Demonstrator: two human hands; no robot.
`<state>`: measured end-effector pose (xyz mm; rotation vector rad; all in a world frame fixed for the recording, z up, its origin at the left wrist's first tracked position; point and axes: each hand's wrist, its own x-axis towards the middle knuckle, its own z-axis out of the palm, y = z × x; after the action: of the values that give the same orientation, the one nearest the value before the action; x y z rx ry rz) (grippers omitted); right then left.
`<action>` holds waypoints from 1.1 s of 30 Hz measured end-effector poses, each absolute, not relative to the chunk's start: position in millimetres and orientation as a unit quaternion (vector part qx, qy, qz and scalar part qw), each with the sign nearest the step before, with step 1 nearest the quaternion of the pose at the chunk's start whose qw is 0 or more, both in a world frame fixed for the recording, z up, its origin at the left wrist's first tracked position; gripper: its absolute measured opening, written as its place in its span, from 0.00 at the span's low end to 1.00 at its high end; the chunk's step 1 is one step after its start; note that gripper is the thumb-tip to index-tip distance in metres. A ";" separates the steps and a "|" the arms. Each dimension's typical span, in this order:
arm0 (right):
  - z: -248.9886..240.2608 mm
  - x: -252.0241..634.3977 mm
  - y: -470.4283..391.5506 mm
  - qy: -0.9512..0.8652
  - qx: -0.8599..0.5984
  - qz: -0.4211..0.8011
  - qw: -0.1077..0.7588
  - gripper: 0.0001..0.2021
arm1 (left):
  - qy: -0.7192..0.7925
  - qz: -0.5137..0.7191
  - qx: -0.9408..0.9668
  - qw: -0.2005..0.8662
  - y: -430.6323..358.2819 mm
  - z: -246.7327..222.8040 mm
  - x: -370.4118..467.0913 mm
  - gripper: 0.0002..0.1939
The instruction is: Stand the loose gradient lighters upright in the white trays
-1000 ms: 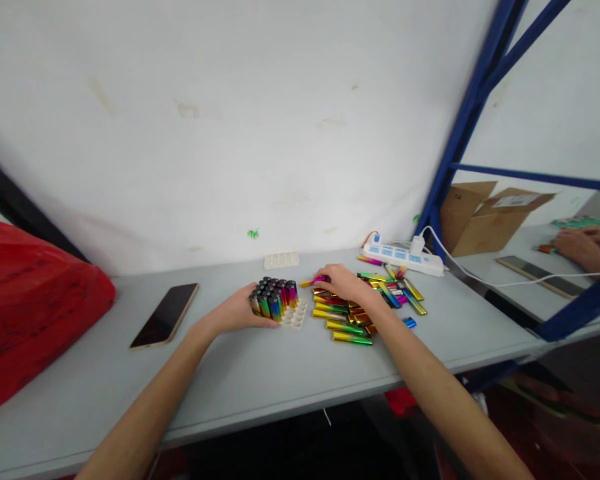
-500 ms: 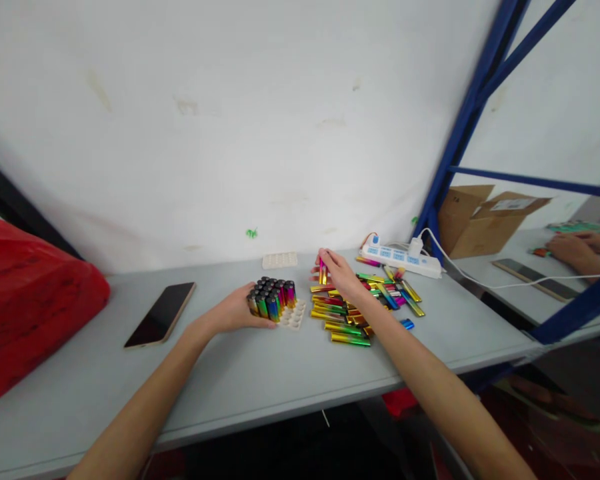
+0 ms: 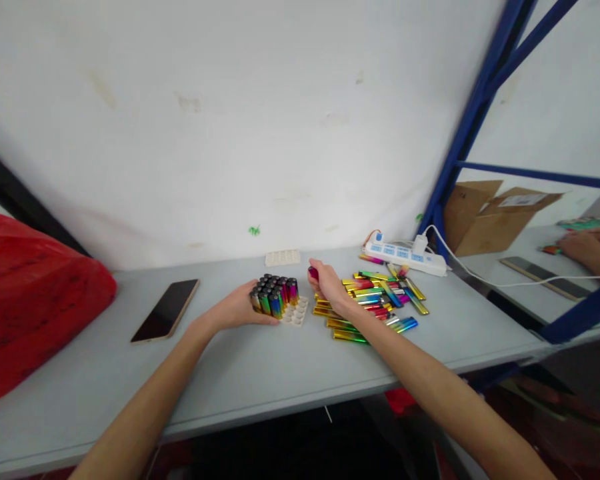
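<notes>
My left hand (image 3: 243,307) is curled round the left side of a block of shiny rainbow-coloured metallic tubes (image 3: 274,293) with black tops. They stand upright and close together in a white tray with round holes (image 3: 296,312), whose right part shows bare holes. My right hand (image 3: 327,283) is closed round a single magenta metallic tube (image 3: 313,273), just right of the tray; only its dark end shows and the fingers hide the rest. Below and right of that hand lies a loose pile of similar shiny tubes (image 3: 347,335) in gold, green, red and blue.
A second white holed tray (image 3: 283,257) lies by the wall. A phone (image 3: 166,310) and a red bag (image 3: 35,307) are at left. At right are a power strip (image 3: 405,257), its cable, a blue shelf frame (image 3: 463,143), a cardboard box (image 3: 497,220) and another person's hands (image 3: 587,245).
My right hand has moved left and turned, from over the pile towards the tray, with the magenta tube now tipped end-on. My left hand stays at the block of tubes. The view has shifted slightly.
</notes>
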<state>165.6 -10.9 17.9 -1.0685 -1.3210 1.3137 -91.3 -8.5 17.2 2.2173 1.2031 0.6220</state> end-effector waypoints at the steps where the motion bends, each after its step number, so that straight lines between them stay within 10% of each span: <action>1: 17.5 163.9 -12.6 -0.543 -0.446 0.528 0.477 0.25 | 0.447 0.225 0.823 0.268 -8.5 17.3 -91.4 0.43; 13: 18.4 162.3 -17.3 -0.661 -0.435 0.394 0.468 0.33 | 0.452 0.213 0.825 0.264 -10.2 19.0 -90.6 0.42; 22: 30.0 164.7 -31.5 -0.805 -0.349 0.119 0.464 0.16 | 0.449 0.207 0.832 0.253 -8.2 16.5 -92.4 0.43; 33: 18.1 160.6 -29.8 -0.822 -0.385 0.163 0.386 0.08 | 0.451 0.224 0.822 0.267 -7.2 13.5 -92.9 0.43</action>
<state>160.6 -29.8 18.1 -0.9803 -2.0937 0.4147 -92.9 -7.2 13.5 2.2185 1.2161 0.6033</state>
